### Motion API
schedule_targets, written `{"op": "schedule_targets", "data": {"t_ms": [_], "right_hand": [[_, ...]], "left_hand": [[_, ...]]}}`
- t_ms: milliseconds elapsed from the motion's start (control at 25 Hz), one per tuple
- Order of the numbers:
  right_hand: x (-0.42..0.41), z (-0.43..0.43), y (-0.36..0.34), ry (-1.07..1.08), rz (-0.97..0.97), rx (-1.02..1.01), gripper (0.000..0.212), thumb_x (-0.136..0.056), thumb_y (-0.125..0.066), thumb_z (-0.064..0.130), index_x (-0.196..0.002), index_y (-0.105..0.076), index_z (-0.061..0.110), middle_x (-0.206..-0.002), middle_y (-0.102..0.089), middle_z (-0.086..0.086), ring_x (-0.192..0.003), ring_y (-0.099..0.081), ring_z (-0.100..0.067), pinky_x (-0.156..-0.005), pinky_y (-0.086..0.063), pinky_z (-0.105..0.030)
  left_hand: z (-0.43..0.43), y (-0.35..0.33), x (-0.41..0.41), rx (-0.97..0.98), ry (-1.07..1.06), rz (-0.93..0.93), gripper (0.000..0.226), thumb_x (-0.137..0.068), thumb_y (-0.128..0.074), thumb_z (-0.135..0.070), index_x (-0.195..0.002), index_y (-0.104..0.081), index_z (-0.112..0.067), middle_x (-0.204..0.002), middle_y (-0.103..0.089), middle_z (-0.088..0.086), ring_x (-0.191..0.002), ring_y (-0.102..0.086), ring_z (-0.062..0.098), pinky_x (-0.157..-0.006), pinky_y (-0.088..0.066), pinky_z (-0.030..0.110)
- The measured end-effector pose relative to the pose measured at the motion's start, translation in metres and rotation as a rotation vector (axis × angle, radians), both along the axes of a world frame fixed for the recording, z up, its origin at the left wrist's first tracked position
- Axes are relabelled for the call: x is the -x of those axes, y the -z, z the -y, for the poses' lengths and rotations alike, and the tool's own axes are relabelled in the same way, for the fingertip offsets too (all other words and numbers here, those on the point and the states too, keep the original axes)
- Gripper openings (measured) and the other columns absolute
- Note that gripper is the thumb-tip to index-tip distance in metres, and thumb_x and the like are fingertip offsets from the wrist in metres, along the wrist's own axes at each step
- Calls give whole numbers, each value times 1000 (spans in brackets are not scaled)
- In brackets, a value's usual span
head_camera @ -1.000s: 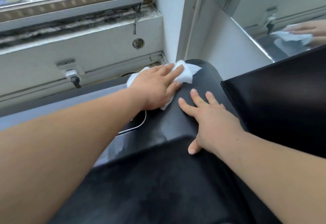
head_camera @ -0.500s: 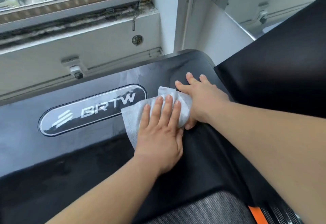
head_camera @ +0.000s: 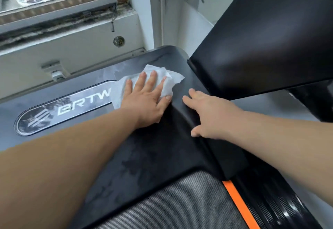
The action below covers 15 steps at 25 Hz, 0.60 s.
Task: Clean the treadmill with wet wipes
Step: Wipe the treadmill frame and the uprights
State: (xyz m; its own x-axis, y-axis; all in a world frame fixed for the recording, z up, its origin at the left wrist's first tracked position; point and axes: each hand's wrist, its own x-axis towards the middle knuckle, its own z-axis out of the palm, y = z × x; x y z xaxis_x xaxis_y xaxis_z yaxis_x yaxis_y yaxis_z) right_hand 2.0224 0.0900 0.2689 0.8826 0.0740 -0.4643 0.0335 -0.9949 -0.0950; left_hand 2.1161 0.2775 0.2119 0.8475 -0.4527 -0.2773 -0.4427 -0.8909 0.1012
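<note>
- The wipe (head_camera: 172, 80) is spread on the cover (head_camera: 162, 149) near its far right corner, with one edge lapped over the right end of the logo plate (head_camera: 72, 108).
- It is pinned under the left hand (head_camera: 147, 100), whose fingers are straight and spread and pressed flat. Nothing is gripped.
- The right hand (head_camera: 210, 113) is laid just beside it at the cover's right edge, fingers extended and relaxed, with nothing held. It is judged to serve as a brace.
- The wipe is judged thin, limp and damp. It is nearly weightless, easily bunched or torn, and likely to cling to smooth plastic.
- It is best driven by a flat palm over its middle. For lifting or refolding, the loose corner on its right side can be pinched.
- The cover is judged rigid and slick, so firm pressure can be borne. Mottled patches are seen on it toward the belt (head_camera: 180, 201).
</note>
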Motion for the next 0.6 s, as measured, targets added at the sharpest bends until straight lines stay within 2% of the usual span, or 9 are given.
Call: {"op": "schedule_targets", "data": {"t_ms": [240,400,520,600], "right_hand": [[-9,1,6,-53,-25,69,110,-86,-76,50,-163,1,30,-170,14,8,-157,5,-9,-119,-34,-42],[-11,-3,18,-23,17,-1,112,-84,-81,40,-163,-2,28,-170,11,6,-157,4,-11,-116,-33,-41],[-9,6,22,-4,-7,-41,112,-84,-80,42,-162,0,35,-169,14,13,-157,3,-8,-110,-39,-41],[-10,9,25,9,-10,-49,112,-85,-80,40,-162,2,36,-169,15,15,-157,4,-7,-112,-38,-41]], "left_hand": [[23,4,-35,-12,-4,0,66,-103,-10,-63,-161,13,-41,-171,22,-6,-157,24,22,-124,14,56],[41,1,-66,1,-28,4,65,-104,-11,-64,-161,12,-42,-171,20,-6,-157,23,22,-123,14,58],[60,0,-91,0,-25,10,65,-104,-10,-64,-162,8,-42,-172,17,-6,-157,21,23,-123,13,60],[70,0,-105,5,-44,6,63,-103,-9,-62,-162,6,-44,-172,15,-6,-158,19,24,-123,12,61]]}}
